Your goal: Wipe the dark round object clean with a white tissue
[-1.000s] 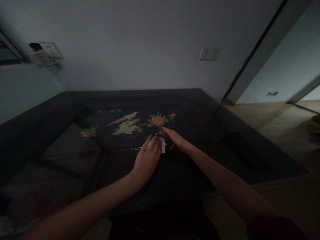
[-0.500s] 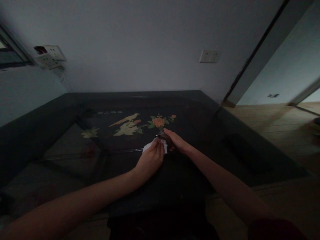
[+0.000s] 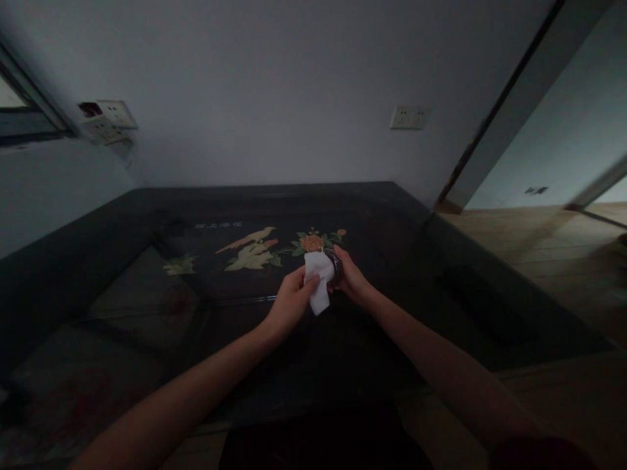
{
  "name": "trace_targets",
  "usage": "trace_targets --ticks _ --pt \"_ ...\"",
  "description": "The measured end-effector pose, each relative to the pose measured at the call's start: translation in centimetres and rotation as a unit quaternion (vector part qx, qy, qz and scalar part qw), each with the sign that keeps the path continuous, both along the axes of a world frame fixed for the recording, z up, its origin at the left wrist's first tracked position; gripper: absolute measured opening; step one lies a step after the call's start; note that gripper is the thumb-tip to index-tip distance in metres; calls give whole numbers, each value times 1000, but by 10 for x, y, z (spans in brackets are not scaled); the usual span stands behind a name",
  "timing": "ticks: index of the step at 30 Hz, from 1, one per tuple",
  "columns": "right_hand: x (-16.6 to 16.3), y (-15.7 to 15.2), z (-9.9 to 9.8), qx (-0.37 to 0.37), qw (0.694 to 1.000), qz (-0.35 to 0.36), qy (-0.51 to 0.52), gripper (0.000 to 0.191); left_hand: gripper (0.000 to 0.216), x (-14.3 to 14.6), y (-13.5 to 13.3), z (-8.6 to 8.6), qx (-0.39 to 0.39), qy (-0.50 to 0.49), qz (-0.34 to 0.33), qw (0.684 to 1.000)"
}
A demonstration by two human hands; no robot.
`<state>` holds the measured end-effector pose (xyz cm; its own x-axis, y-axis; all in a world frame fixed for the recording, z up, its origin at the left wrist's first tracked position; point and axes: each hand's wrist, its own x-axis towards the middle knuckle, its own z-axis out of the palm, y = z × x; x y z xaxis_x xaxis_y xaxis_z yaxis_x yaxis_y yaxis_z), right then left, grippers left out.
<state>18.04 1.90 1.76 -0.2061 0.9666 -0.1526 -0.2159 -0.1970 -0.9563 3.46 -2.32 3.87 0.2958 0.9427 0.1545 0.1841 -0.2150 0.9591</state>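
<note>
Between my two hands, over the dark glass tabletop (image 3: 392,209), is a small dark, shiny, rounded object (image 3: 336,266); its kind is hard to make out in the dim light. My right hand (image 3: 350,277) is wrapped round its right side. A white tissue (image 3: 319,281) lies against the object's left side, with one end hanging down. My left hand (image 3: 294,297) pinches that tissue, thumb on top. Part of the object is hidden behind the tissue and my right fingers.
A flower and bird picture (image 3: 252,251) decorates the tabletop. On its right lies a dark flat oblong thing (image 3: 484,303). Wall sockets (image 3: 410,117) sit on the back wall, with more sockets (image 3: 110,121) at the left corner. Wooden floor (image 3: 504,228) shows on the right.
The tissue, bunched under my left fingers before, now spreads upward and hangs down over the object's side. My left hand has shifted slightly left and its grip has changed. The object is turned differently.
</note>
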Motion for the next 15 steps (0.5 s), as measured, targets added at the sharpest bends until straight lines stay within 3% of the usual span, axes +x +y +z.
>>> trace_targets --ticks 3,7,10,15 --pt "-1 -2 0 6 1000 7 7 49 30 -13 8 0 120 137 -7 983" --pt "-4 -2 -3 -2 1000 2 16 48 33 -24 11 -2 331 300 -82 891" --pt "-6 -2 -6 -9 999 -24 39 45 35 -23 6 -4 360 371 -105 850" --pt "-5 -1 -10 -28 998 -44 31 42 36 -19 1 -6 321 359 -112 869"
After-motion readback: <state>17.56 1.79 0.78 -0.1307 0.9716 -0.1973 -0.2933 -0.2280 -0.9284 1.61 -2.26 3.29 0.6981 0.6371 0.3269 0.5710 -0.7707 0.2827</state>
